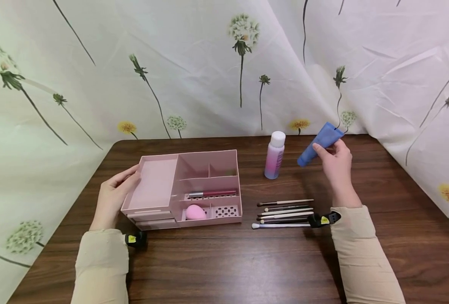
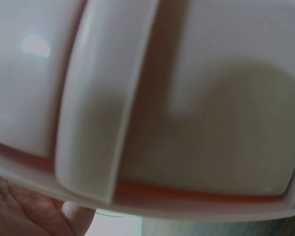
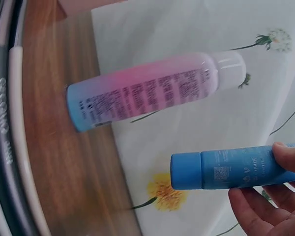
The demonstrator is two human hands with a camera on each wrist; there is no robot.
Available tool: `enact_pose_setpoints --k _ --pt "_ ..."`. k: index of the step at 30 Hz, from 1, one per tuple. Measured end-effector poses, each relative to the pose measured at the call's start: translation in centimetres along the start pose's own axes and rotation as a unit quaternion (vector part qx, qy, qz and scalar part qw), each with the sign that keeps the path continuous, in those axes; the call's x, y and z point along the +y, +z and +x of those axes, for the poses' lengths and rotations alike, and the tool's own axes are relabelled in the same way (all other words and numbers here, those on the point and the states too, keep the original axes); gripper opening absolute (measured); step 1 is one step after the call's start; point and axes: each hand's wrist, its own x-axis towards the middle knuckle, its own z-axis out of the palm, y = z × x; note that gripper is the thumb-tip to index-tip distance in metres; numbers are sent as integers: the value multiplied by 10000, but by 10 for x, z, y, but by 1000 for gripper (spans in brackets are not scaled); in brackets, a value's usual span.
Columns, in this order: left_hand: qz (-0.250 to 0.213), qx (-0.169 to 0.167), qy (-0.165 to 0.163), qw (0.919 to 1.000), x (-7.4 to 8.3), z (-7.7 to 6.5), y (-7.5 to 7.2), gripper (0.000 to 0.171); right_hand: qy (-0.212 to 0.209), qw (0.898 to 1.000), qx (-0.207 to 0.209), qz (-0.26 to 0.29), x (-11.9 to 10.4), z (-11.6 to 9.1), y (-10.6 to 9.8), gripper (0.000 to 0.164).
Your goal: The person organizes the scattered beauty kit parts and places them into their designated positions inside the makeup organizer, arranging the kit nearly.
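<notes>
In the head view my right hand (image 1: 337, 162) pinches a blue squeeze tube (image 1: 319, 143) above the table's right side, its cap pointing down and left. The right wrist view shows the tube's capped end (image 3: 187, 171) beyond my thumb and fingers. My left hand (image 1: 115, 190) rests against the left side of a pink desktop organizer (image 1: 153, 181); its fingertips are partly hidden there. Inside the organizer lie a dark red brush (image 1: 214, 193) and a pink makeup sponge (image 1: 195, 212). Drawer fronts (image 2: 226, 123) fill most of the left wrist view.
A pink-and-blue spray bottle (image 1: 274, 156) with a white cap stands between the organizer and the tube. Several makeup brushes (image 1: 285, 214) lie side by side in front of it. Behind the wooden table (image 1: 224, 266) hangs a flowered white cloth (image 1: 201, 63).
</notes>
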Motion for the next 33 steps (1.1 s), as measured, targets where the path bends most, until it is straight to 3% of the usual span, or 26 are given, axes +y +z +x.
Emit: enact_pose_setpoints --k 4,6,11,13,33 --pt "-84 -26 14 10000 -2 1 -1 52 -104 9982 122 573 -8 -3 -1 11" --pt "-75 -29 16 10000 -3 2 -1 52 -180 9938 189 1082 -12 -4 -1 10" --pt "-39 -28 -36 10000 -3 2 -1 52 -432 9703 351 2354 -20 -8 0 20" --pt "-79 -29 -57 9999 -2 2 -1 52 -515 9631 407 2609 -24 -9 1 22" --pt "102 -8 -75 9999 -2 2 -2 53 -1048 9417 266 3187 -49 -28 6 15"
